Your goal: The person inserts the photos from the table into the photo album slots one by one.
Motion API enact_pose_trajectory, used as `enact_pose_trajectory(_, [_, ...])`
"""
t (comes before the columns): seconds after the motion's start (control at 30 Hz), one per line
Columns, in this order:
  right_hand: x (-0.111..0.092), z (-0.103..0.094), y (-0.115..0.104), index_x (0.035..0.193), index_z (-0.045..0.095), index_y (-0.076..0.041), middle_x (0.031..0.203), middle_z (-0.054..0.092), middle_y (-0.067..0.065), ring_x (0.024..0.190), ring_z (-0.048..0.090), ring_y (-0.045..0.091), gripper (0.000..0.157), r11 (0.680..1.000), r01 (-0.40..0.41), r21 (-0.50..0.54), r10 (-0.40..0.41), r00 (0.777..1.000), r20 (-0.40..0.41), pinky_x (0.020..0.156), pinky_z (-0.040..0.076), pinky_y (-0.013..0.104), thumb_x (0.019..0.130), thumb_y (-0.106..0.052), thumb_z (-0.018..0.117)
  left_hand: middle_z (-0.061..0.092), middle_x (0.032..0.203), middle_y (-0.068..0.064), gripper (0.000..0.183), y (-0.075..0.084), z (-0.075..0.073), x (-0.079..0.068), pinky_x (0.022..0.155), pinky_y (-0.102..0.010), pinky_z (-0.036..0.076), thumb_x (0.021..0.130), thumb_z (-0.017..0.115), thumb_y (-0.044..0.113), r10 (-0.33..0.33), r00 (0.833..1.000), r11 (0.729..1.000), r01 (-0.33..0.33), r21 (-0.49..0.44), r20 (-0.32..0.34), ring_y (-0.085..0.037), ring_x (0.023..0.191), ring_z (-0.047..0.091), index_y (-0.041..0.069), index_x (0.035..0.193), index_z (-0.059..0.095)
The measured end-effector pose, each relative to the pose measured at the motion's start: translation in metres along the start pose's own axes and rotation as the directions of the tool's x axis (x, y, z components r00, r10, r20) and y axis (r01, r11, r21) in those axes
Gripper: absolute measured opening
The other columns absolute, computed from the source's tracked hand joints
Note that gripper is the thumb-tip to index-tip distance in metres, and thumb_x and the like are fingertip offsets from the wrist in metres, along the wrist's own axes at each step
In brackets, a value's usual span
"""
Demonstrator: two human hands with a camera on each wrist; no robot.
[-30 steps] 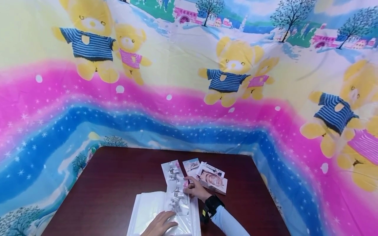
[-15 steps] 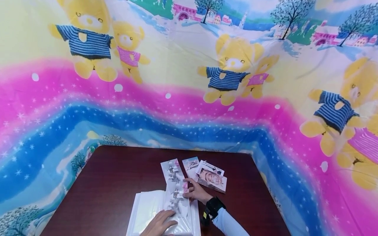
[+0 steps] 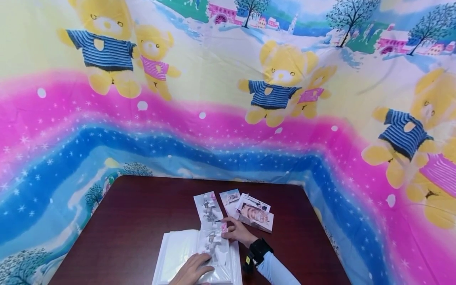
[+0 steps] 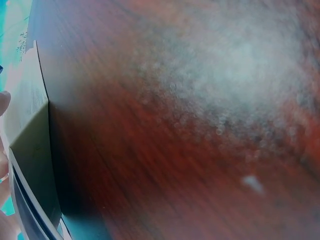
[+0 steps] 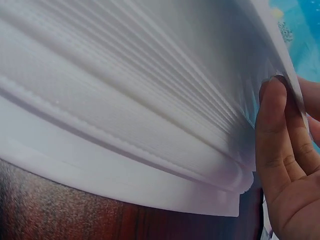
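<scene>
An open white photo album (image 3: 179, 253) with clear sleeves lies at the table's front. Over its right page lies a greyish photo (image 3: 213, 239) with a pink patch, its lower part under the clear sleeve. My right hand (image 3: 239, 233) pinches this photo near its upper right edge. In the right wrist view the thumb (image 5: 272, 110) and fingers meet at a page edge, above a fan of album pages (image 5: 150, 100). My left hand (image 3: 192, 269) rests on the lower middle of the album, fingers extended. Only parts of its fingers (image 4: 4, 102) show in the left wrist view.
Just beyond the album, a similar photo (image 3: 208, 206) lies on the dark wooden table (image 3: 142, 209). Right of it are a photo (image 3: 229, 198) and a small overlapping pile of photos (image 3: 258, 215). A bear-print cloth (image 3: 213, 130) hangs behind the table.
The pinched photo has slid a little toward the person, deeper under the sleeve, and my right hand has moved down slightly with it. My left hand stays in place.
</scene>
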State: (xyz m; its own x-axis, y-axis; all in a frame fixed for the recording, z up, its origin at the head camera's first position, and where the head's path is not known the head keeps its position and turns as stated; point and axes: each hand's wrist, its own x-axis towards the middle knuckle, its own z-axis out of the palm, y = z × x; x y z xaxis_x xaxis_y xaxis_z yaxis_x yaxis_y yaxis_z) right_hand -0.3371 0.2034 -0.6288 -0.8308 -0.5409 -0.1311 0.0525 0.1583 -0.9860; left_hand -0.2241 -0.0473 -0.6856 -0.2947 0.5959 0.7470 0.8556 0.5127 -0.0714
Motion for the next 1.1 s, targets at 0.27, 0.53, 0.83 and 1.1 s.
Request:
enact_pose_trajectory(0.27, [0.0014, -0.0006, -0.0023, 0.137, 0.046, 0.006, 0.069, 0.059, 0.000, 0.070, 0.063, 0.012, 0.048, 1.000, -0.008, 0.001, 0.008, 1.000, 0.002, 0.063, 0.051, 0.027, 0.092, 0.005, 0.063, 0.062, 0.120, -0.009, 0.036, 0.0011, -0.0030, 0.0031, 0.096, -0.037, 0.038, 0.098, 0.052, 0.052, -0.007, 1.000, 1.000, 0.006, 0.016, 0.027, -0.023, 0.108, 0.059, 0.022, 0.108, 0.067])
enact_pose_trajectory(0.53, [0.0030, 0.0050, -0.0066, 0.143, 0.039, 0.003, 0.081, 0.063, 0.002, 0.075, 0.064, 0.013, 0.057, 1.000, -0.019, 0.014, 0.018, 0.997, 0.070, 0.063, 0.052, 0.027, 0.091, 0.005, 0.063, 0.062, 0.121, -0.009, 0.036, 0.0002, -0.0038, 0.0020, 0.097, -0.038, 0.037, 0.096, 0.056, 0.054, -0.025, 0.999, 0.999, 0.024, 0.028, 0.040, -0.023, 0.110, 0.059, 0.023, 0.108, 0.069])
enact_pose_trajectory(0.83, [0.0050, 0.0070, -0.0080, 0.142, 0.047, -0.005, 0.085, 0.066, 0.003, 0.074, 0.062, 0.013, 0.056, 0.998, -0.020, -0.052, 0.024, 0.997, 0.078, 0.062, 0.050, 0.028, 0.090, 0.001, 0.067, 0.062, 0.120, -0.011, 0.037, -0.0009, -0.0036, 0.0042, 0.094, -0.037, 0.040, 0.099, 0.051, 0.052, 0.003, 1.000, 1.000, -0.003, 0.025, -0.003, -0.023, 0.108, 0.059, 0.021, 0.108, 0.069])
enact_pose_trajectory(1.1, [0.0053, 0.0086, -0.0074, 0.132, 0.059, -0.003, 0.090, 0.068, 0.003, 0.078, 0.062, 0.013, 0.043, 0.995, -0.026, -0.096, 0.032, 0.998, 0.055, 0.062, 0.049, 0.026, 0.090, 0.000, 0.069, 0.062, 0.120, -0.011, 0.036, -0.0004, -0.0042, 0.0031, 0.097, -0.036, 0.038, 0.099, 0.051, 0.052, 0.008, 1.000, 1.000, -0.008, 0.007, -0.009, -0.025, 0.109, 0.059, 0.021, 0.108, 0.067])
